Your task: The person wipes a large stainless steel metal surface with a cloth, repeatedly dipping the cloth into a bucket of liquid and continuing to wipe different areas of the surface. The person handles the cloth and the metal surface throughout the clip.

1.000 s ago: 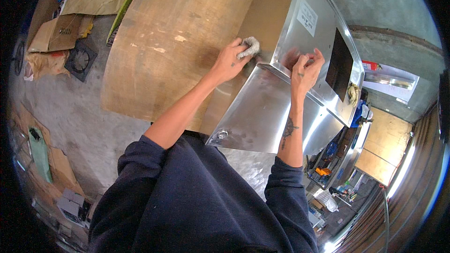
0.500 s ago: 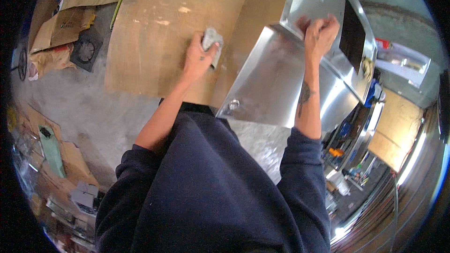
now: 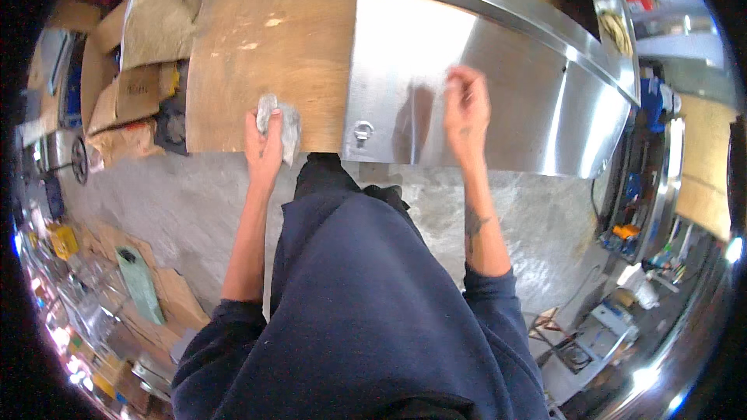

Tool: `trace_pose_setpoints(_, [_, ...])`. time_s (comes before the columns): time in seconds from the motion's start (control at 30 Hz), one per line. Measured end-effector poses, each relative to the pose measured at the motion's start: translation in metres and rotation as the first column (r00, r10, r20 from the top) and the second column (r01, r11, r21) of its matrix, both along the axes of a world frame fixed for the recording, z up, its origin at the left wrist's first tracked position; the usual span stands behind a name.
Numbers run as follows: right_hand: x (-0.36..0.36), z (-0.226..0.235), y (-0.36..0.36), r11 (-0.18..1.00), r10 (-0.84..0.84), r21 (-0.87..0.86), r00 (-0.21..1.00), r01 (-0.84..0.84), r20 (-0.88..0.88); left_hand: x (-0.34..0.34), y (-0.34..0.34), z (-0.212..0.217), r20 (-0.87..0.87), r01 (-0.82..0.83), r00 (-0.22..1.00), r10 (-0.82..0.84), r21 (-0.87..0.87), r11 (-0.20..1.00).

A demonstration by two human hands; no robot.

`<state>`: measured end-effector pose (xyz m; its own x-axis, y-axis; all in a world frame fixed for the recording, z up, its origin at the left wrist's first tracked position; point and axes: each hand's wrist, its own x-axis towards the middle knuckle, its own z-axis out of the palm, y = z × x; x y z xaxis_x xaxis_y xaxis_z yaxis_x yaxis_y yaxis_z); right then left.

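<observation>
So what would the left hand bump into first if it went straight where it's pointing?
Maybe the flat brown wooden board, which the left hand, gripping crumpled grey cloth, points across; height's unclear. Above it, the way looks free.

Smooth, glossy metal on panel point(image 3: 529, 101) at right, with bright glare streaks and blurred reflections; shiny metal again on ring fitting point(image 3: 362, 134) at its near left corner; brown wood, mostly matt, on board point(image 3: 280, 47) at left, faintly grained, scuffed with pale chips; rough-looking grey cloth for rag point(image 3: 290, 128), creased and dull; matt dark cloth on sweatshirt point(image 3: 366, 288); dull brown cardboard on box point(image 3: 128, 105) at far left; hard grey concrete look to floor point(image 3: 436, 218), patchy, matt with paler sheen at right
</observation>
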<state>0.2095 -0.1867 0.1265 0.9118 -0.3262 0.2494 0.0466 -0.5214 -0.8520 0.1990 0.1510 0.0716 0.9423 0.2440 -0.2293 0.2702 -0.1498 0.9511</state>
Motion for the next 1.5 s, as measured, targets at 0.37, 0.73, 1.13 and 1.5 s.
trace_pose_setpoints(0.37, [-0.321,-0.048,-0.099,0.588,0.077,0.791,0.962,0.168,-0.262,-0.144,-0.285,0.054,0.029,0.846,0.424,-0.905,-0.369,0.385])
trace_pose_setpoints(0.73, [-0.441,-0.052,-0.274,0.107,-0.572,0.936,0.791,0.335,-0.218,-0.199,-0.544,0.071,-0.149,0.986,0.015,-0.989,-0.164,0.039])
trace_pose_setpoints(1.13, [-0.493,-0.048,-0.632,0.185,-0.896,0.218,0.256,0.958,-0.363,-0.220,-0.852,-0.008,-0.184,0.969,-0.148,-0.972,-0.226,-0.104])
trace_pose_setpoints(1.5, [-0.332,0.025,-0.935,0.670,-0.638,0.349,0.749,0.655,-0.182,-0.202,-1.069,0.023,-0.205,0.982,-0.168,-0.964,0.046,-0.181])
